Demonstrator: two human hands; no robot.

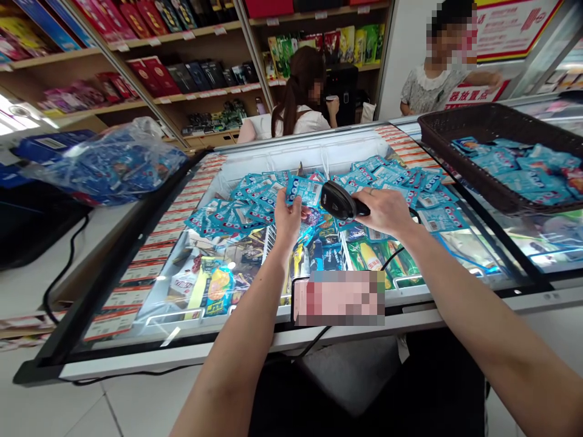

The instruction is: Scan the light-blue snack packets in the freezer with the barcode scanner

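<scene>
In my left hand (pixel 288 218) is a small blue snack packet (pixel 304 190), pinched near its left end and held up over the glass-topped freezer (pixel 246 321). My right hand (pixel 385 209) grips a black barcode scanner (pixel 337 200), its head turned toward the packet and close to it. A pile of similar blue packets (pixel 241 209) spreads across the glass to the left. Another pile of packets (pixel 405 179) lies to the right, partly behind my right hand. Below my hands a phone (pixel 339 298) rests at the freezer's front edge, its screen blurred out.
A brown basket (pixel 492 200) of blue packets stands at the right. At the left sits a clear plastic bag (pixel 118 161) of blue packets. Two people are beyond the freezer, before stocked shelves (pixel 195 33). A black cable (pixel 314 343) runs along the front edge.
</scene>
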